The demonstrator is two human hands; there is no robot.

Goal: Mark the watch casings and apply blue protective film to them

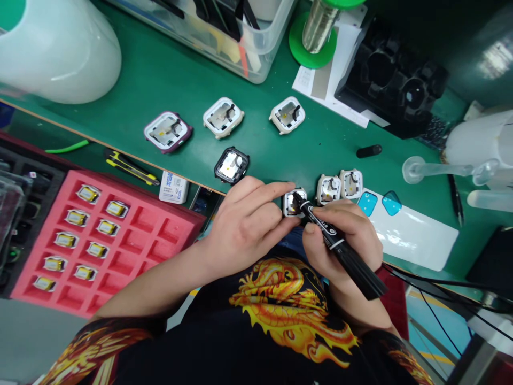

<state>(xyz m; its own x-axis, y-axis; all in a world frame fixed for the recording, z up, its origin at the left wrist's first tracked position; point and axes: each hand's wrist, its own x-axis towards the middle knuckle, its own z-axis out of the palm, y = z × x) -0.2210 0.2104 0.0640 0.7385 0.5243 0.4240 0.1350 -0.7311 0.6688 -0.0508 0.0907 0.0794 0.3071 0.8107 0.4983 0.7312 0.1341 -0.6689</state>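
Red tray [168,235]: far left, below the bench edge; we count ten small yellow-wrapped cells in its left pockets, the right pockets unfilled.
Bench [168,80]: green mat; carries the loose cases, a clear bin at the top, a solder spool, a black fixture and a white sheet with two blue films.
Purple case [167,131]: lies apart, left of centre, open face up.
White cases [223,117]: two in the upper row, well apart from each other, untouched.
Black case [231,165]: just above our left hand, not touching it.
Left hand [245,224]: fingers pinched narrow on the small case, forefinger laid along its top edge, steadying it at the bench edge.
Small case [292,203]: held between the two hands, open face up, half hidden by fingers.
Marker [340,248]: black, uncapped, tip resting inside the small case.
Right hand [344,235]: closed round the marker in a writing grip.
Finished pair [340,187]: two white cases just right of the held one, side by side and touching; whether they carry marks we cannot tell.
Cap [369,151]: lies alone, upper right.
Progress (our judgement): one case under the marker; four loose cases at left seemingly left to do.
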